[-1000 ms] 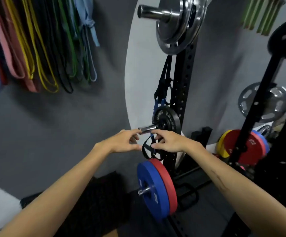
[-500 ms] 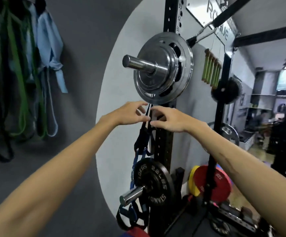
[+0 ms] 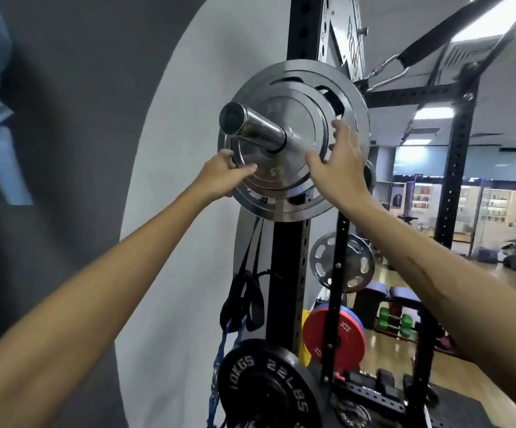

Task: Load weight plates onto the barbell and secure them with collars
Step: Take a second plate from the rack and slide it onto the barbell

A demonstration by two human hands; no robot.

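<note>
Left hand (image 3: 224, 174): at the lower left edge of the small plate (image 3: 287, 143), thumb on its face, fingers curled behind the rim, gripping it.
Right hand (image 3: 340, 156): spread, fingers laid on the right rim of the small plate, thumb pointing at its face; not closed round it.
Small plate: chrome, frontmost of a stack on a peg (image 3: 250, 126), with "25" stamped on its face.
Big plate (image 3: 352, 118): chrome with slotted grips, behind the small one on the same peg.
Peg: chrome stub sticking out toward the camera from a black rack post (image 3: 286, 257) with holes.
Straps (image 3: 245, 301): black loops hanging beside the post under the stack.
Black plate (image 3: 269, 387): lower on the post, marked "10KGS 22LBS".
Red plate (image 3: 333, 338): on a second post to the right, a blue one behind it; a silver holed plate (image 3: 343, 261) above.
Wall (image 3: 80, 149): dark grey with a pale rounded panel behind the rack.
Room: wood floor (image 3: 398, 344), green dumbbells (image 3: 395, 322), ceiling lights and lit shelves far right.
</note>
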